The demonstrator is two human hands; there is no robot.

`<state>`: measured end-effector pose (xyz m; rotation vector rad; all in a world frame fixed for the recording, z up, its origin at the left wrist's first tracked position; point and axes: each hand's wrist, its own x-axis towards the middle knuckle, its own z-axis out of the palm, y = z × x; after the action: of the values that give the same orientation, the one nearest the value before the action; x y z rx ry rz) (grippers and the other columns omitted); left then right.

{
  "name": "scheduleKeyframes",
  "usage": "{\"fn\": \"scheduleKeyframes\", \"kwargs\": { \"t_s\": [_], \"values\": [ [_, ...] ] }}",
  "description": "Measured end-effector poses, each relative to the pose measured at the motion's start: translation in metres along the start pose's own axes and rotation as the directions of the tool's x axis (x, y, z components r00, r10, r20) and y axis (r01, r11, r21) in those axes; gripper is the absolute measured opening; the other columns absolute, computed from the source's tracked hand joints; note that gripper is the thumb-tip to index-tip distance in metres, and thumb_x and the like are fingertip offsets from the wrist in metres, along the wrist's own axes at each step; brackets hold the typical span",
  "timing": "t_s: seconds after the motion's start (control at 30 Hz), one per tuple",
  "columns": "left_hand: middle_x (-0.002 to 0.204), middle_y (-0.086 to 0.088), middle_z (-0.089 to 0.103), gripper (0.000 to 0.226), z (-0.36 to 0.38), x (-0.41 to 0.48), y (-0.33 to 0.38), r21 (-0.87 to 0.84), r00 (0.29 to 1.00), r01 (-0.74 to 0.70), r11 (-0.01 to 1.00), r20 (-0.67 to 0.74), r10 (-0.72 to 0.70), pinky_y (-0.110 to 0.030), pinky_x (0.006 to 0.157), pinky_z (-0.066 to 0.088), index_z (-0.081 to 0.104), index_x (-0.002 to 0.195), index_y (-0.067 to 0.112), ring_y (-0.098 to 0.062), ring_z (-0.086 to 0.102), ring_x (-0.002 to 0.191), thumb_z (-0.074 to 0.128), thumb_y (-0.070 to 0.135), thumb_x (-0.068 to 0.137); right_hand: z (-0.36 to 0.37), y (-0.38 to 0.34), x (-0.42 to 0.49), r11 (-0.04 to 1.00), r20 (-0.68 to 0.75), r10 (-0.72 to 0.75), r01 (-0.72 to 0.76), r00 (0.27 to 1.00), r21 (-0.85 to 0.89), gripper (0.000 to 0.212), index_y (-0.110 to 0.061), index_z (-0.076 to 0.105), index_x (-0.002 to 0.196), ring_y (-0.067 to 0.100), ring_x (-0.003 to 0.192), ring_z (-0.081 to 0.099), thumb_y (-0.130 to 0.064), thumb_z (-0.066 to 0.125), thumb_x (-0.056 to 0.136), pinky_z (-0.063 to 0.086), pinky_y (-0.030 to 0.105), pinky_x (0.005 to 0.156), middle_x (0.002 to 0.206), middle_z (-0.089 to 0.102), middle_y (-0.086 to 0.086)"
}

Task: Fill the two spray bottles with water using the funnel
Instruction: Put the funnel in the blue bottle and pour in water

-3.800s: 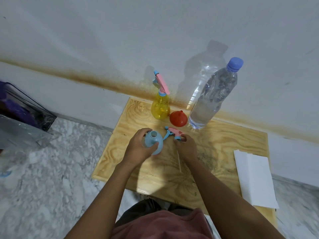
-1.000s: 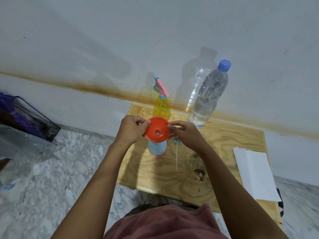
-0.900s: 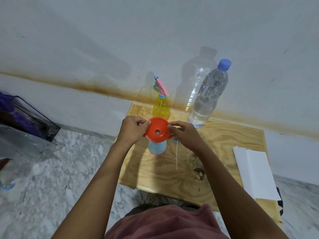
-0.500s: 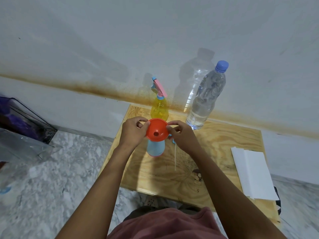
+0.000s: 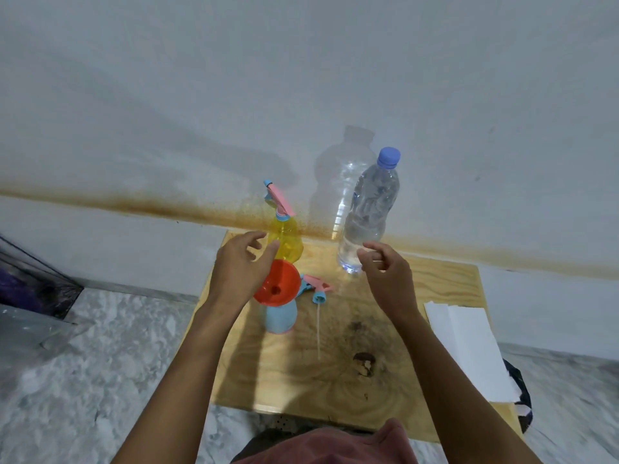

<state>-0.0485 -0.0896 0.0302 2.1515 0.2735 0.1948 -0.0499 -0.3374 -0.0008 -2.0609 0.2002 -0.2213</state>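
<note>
Two bare hands hover above a pale plywood worktop, and neither grasps anything. The left hand has its fingers spread and relaxed. Its palm edge overlaps the left rim of an orange-red plastic funnel; whether it touches the rim cannot be told. The right hand has loosely curled fingers, with the fingertips close to the base of a clear plastic water bottle; contact cannot be told either.

The funnel sits just right of the left hand, with its spout in the neck of a light blue plastic spray bottle. That bottle stands upright between the two forearms, nearer the left one. Between the hands, a pink and blue trigger spray head lies on the worktop beside the funnel. Its thin white dip tube points back toward the person.

Just beyond the left hand's fingers stands a yellow see-through spray bottle, its own pink and blue trigger head screwed on. The water bottle, capped in blue and largely full, stands upright beyond the right hand, against a grey wall with a rust-brown stain band.

To the right of the right forearm lies a stack of white paper on the worktop's edge. To the left of the left arm is a grey marbled floor.
</note>
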Motion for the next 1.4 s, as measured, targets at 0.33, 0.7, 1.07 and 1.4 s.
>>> {"fn": "scheduleKeyframes", "kwargs": {
  "t_s": [0.33, 0.7, 1.07, 1.4],
  "values": [
    [0.138, 0.006, 0.049, 0.071, 0.079, 0.051, 0.130, -0.161, 0.915, -0.174, 0.971, 0.338, 0.220, -0.030, 0.094, 0.049, 0.042, 0.145, 0.030, -0.012, 0.053, 0.115, 0.072, 0.048, 0.083, -0.032, 0.016, 0.067, 0.999, 0.052, 0.034, -0.035, 0.998, 0.016, 0.085, -0.019, 0.036, 0.148, 0.013, 0.126, 0.049, -0.045, 0.078, 0.080, 0.045, 0.030, 0.101, 0.144, 0.048, 0.003],
    [0.120, 0.006, 0.061, 0.056, 0.110, 0.101, 0.123, -0.226, 0.809, -0.241, 0.944, 0.490, 0.324, -0.022, 0.089, 0.048, 0.054, 0.122, 0.022, -0.012, 0.058, 0.116, 0.084, 0.032, 0.076, -0.018, 0.017, 0.104, 0.986, 0.099, -0.058, 0.041, 0.993, 0.164, 0.068, -0.021, 0.047, 0.136, 0.006, 0.117, 0.061, -0.038, 0.080, 0.080, 0.054, 0.031, 0.097, 0.129, 0.062, -0.007],
    [0.125, 0.006, 0.061, 0.063, 0.113, 0.104, 0.114, -0.341, 0.790, -0.152, 0.928, 0.522, 0.322, -0.027, 0.099, 0.052, 0.056, 0.129, 0.023, -0.010, 0.058, 0.119, 0.086, 0.029, 0.074, -0.012, 0.003, 0.090, 0.981, -0.040, -0.030, 0.037, 0.999, 0.189, 0.054, -0.028, 0.053, 0.126, 0.004, 0.105, 0.068, -0.020, 0.081, 0.080, 0.053, 0.019, 0.091, 0.116, 0.068, -0.009],
    [0.119, 0.007, 0.066, 0.059, 0.098, 0.062, 0.130, -0.387, 0.770, -0.203, 0.899, 0.504, 0.390, -0.022, 0.094, 0.053, 0.058, 0.127, 0.022, -0.008, 0.060, 0.114, 0.085, 0.028, 0.074, -0.039, -0.006, 0.048, 0.967, -0.078, -0.056, 0.074, 0.995, 0.242, 0.055, -0.039, 0.053, 0.123, 0.006, 0.110, 0.065, -0.024, 0.081, 0.079, 0.052, 0.015, 0.089, 0.120, 0.067, -0.009]
  ]
}}
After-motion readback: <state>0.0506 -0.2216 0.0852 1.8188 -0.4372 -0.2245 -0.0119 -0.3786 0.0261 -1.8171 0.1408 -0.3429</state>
